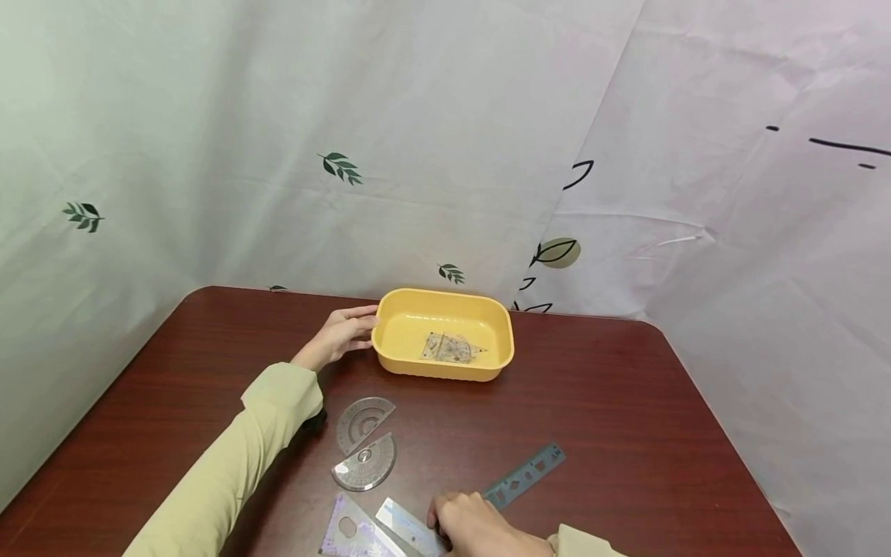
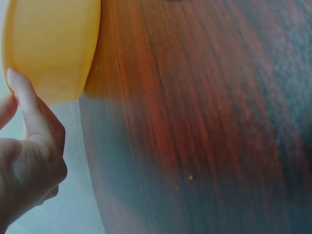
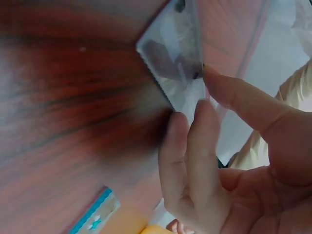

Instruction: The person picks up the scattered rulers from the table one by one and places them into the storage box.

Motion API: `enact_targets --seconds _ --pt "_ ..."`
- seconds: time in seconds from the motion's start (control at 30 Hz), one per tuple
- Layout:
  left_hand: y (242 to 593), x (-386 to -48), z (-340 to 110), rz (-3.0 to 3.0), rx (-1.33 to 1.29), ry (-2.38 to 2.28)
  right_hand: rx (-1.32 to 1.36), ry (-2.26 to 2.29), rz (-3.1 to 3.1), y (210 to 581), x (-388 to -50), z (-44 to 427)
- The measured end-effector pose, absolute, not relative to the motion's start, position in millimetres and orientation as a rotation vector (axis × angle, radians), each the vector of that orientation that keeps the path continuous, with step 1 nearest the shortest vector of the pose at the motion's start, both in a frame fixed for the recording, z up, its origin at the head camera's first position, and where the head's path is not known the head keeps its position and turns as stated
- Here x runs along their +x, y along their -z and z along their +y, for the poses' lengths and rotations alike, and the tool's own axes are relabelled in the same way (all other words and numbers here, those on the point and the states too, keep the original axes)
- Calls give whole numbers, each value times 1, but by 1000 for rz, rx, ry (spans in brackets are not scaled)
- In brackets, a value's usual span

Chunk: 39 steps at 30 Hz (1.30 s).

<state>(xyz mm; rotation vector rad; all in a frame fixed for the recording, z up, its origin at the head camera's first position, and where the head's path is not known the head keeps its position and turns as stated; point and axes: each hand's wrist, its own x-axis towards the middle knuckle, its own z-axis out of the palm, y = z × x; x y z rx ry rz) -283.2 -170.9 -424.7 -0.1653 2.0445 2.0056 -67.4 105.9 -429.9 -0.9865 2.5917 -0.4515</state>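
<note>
My left hand [image 1: 339,336] is at the left end of a yellow plastic basin [image 1: 445,372], fingers and thumb on its rim; the left wrist view shows the same yellow wall [image 2: 53,48] at the fingertips. Near the front edge, my right hand [image 1: 480,527] pinches a clear ruler [image 1: 409,526] between thumb and fingers. Up close, the clear plastic [image 3: 170,53] has one wavy edge and stands tilted above the table. Left of it lies a clear set square [image 1: 348,528] with purple markings. A bluish ruler [image 1: 527,474] with cut-out shapes lies just beyond the right hand.
Two clear protractors [image 1: 365,464] lie on the dark red table [image 1: 626,433], between the basin and the set square. Inside the basin are some small clear, marked pieces [image 1: 448,348]. A white leaf-patterned curtain [image 1: 445,139] hangs behind the table.
</note>
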Motion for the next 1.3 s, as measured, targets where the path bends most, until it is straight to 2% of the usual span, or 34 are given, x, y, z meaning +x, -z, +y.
enact_targets --seconds 0.2,1.3 --pt "425 -284 -171 2041 -164 -2012 -907 454 2559 426 -68 103" --pt "421 -282 -170 2062 -179 -2000 -1042 509 2551 428 -77 108"
